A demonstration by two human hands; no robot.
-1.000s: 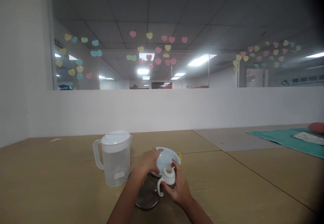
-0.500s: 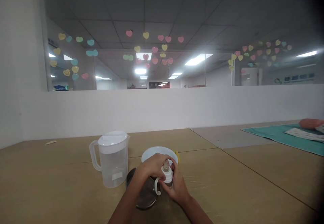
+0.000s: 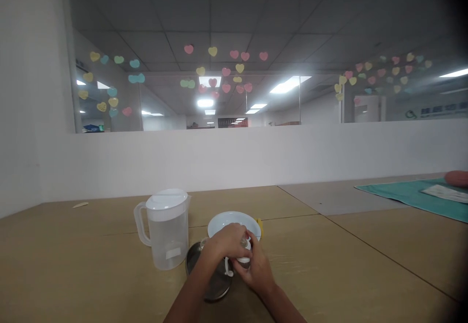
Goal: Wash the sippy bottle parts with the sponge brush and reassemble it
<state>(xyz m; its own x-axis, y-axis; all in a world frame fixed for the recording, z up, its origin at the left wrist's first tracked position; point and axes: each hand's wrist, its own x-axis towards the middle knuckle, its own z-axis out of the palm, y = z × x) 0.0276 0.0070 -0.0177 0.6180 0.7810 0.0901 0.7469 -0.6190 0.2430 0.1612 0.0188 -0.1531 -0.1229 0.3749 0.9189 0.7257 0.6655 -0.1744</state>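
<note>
A: Where is the feeding bottle (image 3: 244,261)?

B: In both hands, above the table (image 3: 329,274), well in from the far edge and on the near side of the white bowl (image 3: 216,223). I can't tell whether its base touches the tabletop

A: How does each hand sit on it?

B: The left hand (image 3: 232,241) curls over the top, fingers closed about the teat (image 3: 243,242) and the white collar (image 3: 248,245), hiding most of both. The right hand (image 3: 258,270) grips the body from the right side

A: And the bottle's handle (image 3: 229,267)?

B: White and curved, on the left side, seen against the right rim of a round metal tray (image 3: 219,282). The left forearm (image 3: 197,284) crosses in front of that tray and hides part of it

A: What else stands close?

B: Left of the tray, a clear jug (image 3: 169,237) with a white lid (image 3: 167,199), upright, its grip toward the table's left edge. Something yellow (image 3: 260,226) shows just beside the bowl's right rim, too little of it to name

A: And out toward the corners?

B: Near the far left corner lies a thin pale piece (image 3: 80,204). Over on the right, near the far edge, a teal cloth (image 3: 398,193) is spread, with a white patterned piece (image 3: 446,193) on it and a pinkish thing (image 3: 457,178) cut off by the view
</note>
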